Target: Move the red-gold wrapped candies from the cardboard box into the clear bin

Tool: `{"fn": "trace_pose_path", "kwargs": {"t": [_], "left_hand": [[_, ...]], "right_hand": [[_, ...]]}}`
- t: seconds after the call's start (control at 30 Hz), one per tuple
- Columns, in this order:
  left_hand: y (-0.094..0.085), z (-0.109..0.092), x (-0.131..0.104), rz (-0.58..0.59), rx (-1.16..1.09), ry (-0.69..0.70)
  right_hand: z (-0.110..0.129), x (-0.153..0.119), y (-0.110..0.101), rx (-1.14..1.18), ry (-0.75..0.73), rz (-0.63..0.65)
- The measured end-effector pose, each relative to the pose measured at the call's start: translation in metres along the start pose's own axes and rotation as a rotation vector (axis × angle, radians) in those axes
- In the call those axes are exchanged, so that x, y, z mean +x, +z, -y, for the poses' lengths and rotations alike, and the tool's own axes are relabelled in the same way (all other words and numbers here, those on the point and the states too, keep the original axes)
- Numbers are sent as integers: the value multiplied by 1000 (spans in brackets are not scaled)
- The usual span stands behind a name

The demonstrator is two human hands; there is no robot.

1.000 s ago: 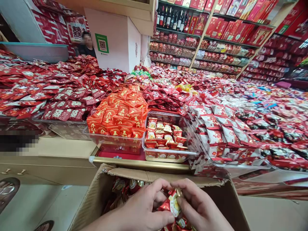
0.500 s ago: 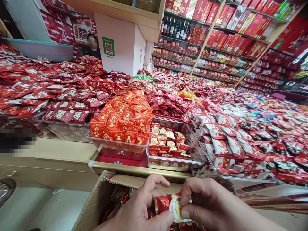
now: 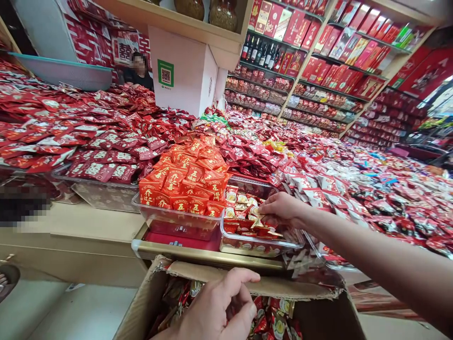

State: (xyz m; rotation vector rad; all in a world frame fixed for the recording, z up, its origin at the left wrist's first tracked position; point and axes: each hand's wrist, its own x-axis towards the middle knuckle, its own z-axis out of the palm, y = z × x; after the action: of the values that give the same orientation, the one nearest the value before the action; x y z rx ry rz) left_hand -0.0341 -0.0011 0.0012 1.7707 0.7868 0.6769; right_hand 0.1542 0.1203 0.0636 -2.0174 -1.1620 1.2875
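My right hand [image 3: 283, 208] reaches into a clear plastic tray [image 3: 262, 249] and is closed on a small red-and-white wrapped candy [image 3: 255, 213]; the fingertips partly cover it. Rows of red and gold wrapped candies [image 3: 230, 226] fill the tray's left part, with durian printed on some wrappers. Above an open cardboard box [image 3: 247, 281] is my left hand [image 3: 222, 307], index finger and thumb apart, with nothing visible between them. Loose candies of the same kind [image 3: 278, 326] lie inside the box below it.
Left of the tray stands another clear tray heaped with orange-red packets [image 3: 184, 184]. White-and-red packets [image 3: 329, 189] are piled on the right. A gold counter edge [image 3: 212, 255] runs behind the box. A person [image 3: 138, 73] is at the back left, near a turquoise basket [image 3: 67, 71].
My right hand has moved from the left hand, where both held a red-and-white wrapped candy, up and forward into the clear tray. My left hand has let go and stays over the box.
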Motion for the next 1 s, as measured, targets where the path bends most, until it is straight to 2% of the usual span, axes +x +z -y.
{"fn": "trace_pose_path", "kwargs": {"t": [0.17, 0.4, 0.67, 0.77, 0.9, 1.0], "left_hand": [[-3, 0, 0, 24, 170, 43], [-2, 1, 1, 67, 310, 106], [1, 8, 1, 129, 419, 123], [1, 8, 1, 152, 449, 119], [0, 7, 3, 171, 480, 143], [-1, 7, 5, 212, 499, 163]], "right_hand": [[-8, 20, 14, -49, 44, -28], [-14, 25, 24, -256, 8, -23], [-11, 36, 34, -767, -199, -46], [-8, 38, 33, -936, -273, -15], [-2, 36, 26, -1057, -343, 73], [2, 35, 20, -1095, -436, 49]]}}
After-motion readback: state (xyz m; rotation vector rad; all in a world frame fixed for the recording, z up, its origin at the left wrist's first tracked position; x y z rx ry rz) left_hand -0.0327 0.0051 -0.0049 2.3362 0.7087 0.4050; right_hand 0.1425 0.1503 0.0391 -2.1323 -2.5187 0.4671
